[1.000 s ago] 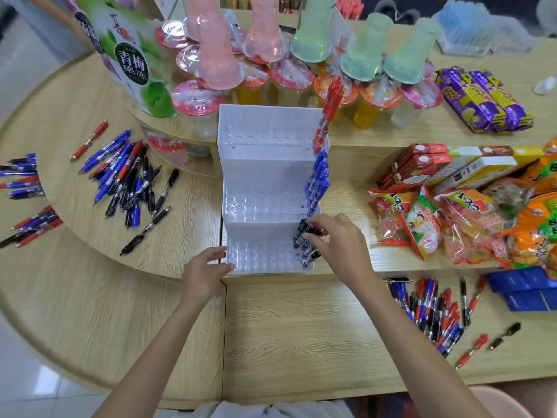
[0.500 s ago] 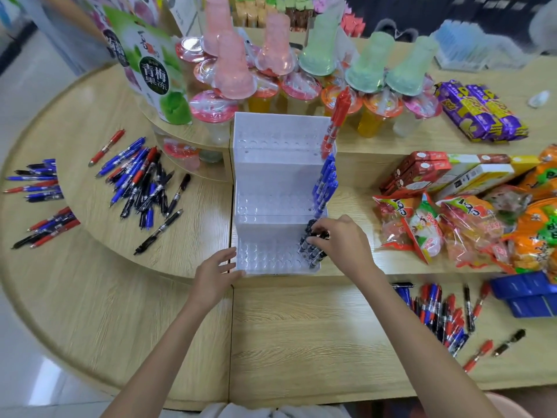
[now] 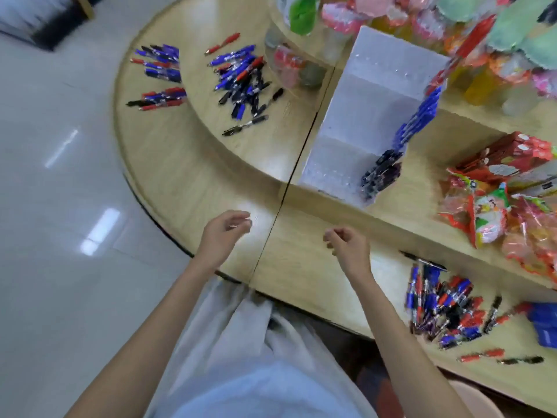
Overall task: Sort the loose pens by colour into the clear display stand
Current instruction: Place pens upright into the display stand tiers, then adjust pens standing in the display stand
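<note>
Head view: left hand and right hand, withdrawn from display stand, fingers loosely curled, empty; loose pens at eleven o'clock await

Left hand: loosely curled, nothing held.
Right hand: loosely curled, nothing held.
Stand: set beyond both hands, untouched.
Loose pens: heaped right of the right hand.

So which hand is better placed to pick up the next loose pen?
Right, probably. The right hand is empty and nearest the mixed pen pile on the lower table. The left hand is empty too, but the other pen pile lies farther off on the raised tier.
</note>
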